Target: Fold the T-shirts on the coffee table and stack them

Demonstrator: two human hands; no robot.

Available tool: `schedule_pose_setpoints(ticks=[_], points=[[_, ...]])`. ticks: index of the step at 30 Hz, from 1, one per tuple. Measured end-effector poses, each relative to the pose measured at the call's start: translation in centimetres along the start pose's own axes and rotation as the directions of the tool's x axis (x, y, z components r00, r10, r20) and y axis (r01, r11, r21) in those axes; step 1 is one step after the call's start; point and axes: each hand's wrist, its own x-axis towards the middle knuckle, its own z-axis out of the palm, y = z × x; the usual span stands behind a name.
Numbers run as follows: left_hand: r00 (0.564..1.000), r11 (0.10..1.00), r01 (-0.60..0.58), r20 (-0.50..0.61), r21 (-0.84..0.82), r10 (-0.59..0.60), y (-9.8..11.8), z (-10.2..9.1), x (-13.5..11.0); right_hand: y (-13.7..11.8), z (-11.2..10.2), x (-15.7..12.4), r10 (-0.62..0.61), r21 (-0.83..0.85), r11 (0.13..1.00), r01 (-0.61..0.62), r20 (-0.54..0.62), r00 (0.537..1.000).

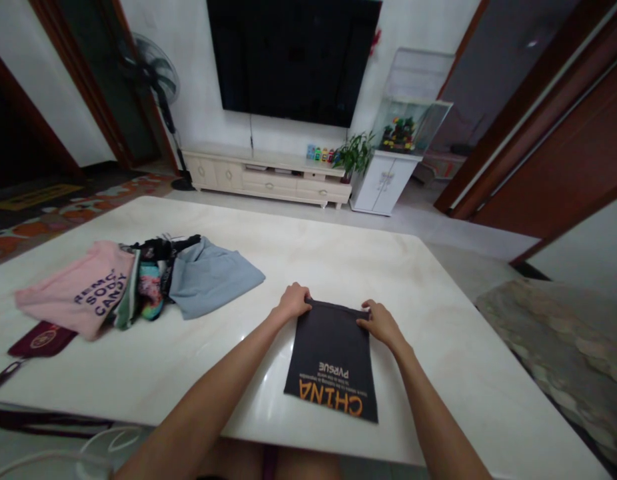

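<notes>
A folded black T-shirt (332, 360) with orange "CHINA" lettering lies flat on the white marble table (338, 260) in front of me. My left hand (293, 300) pinches its far left corner, fingers curled on the cloth. My right hand (379, 323) grips its far right corner the same way. Both forearms reach forward along the shirt's two sides.
To the left lies a heap of clothes: a pink shirt (81, 288), a grey-blue garment (211, 277), and dark and patterned pieces between them. A maroon pouch (41, 339) lies near the left edge. Beyond the table are a TV cabinet (266, 177), fan and fish tank.
</notes>
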Motion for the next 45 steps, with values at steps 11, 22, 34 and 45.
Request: schedule_pose_setpoints(ticks=[11, 22, 34, 45], points=[[0.963, 0.961, -0.256, -0.113, -0.107, 0.244, 3.2, -5.4, -1.6, -2.2, -5.5, -2.3, -0.081, 0.201, 0.974, 0.107, -0.132, 0.988], [0.886, 0.891, -0.454, -0.126, -0.034, 0.446, 1.0, -6.2, -9.7, -6.5, -6.1, -17.0, -0.52, 0.053, 0.845, 0.531, -0.142, 0.842], [0.908, 0.988, -0.156, -0.393, -0.003, 0.142, -8.2, 4.0, -17.9, -0.1, -0.1, -2.9, 0.084, 0.002, 0.996, -0.085, 0.026, 0.996], [0.89, 0.983, -0.181, -0.428, -0.012, 0.158, -8.1, 3.6, -17.8, 4.7, 0.6, -14.0, 0.358, 0.024, 0.933, -0.359, -0.159, 0.92]])
